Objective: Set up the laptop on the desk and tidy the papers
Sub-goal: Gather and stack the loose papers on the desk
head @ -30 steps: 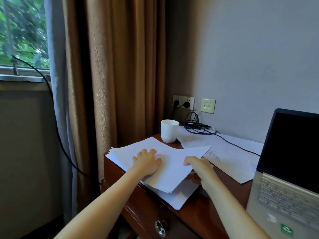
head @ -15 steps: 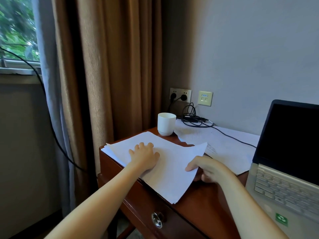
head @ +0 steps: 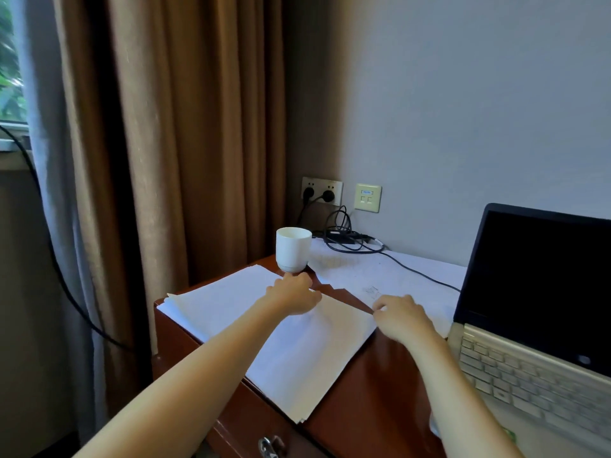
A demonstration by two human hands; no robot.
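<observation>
A stack of white papers (head: 264, 325) lies on the left part of the dark wooden desk (head: 373, 385), one corner jutting over the front edge. My left hand (head: 294, 296) rests on the stack's far corner, palm down, just in front of a white cup (head: 293, 248). My right hand (head: 401, 317) is at the stack's right corner, fingers curled, and pinches the paper edge there. More loose sheets (head: 390, 276) lie further back. An open laptop (head: 535, 325) with a dark screen stands at the right.
A black cable (head: 413, 269) runs across the back sheets from a coiled charger below the wall sockets (head: 322, 190). Brown curtains (head: 185, 143) hang left of the desk. A drawer handle (head: 269, 446) shows at the desk's front.
My left hand slid from the middle of the stack to its far corner near the cup. My right hand rose from under the stack's edge to its right corner. The sheets now lie more squarely together.
</observation>
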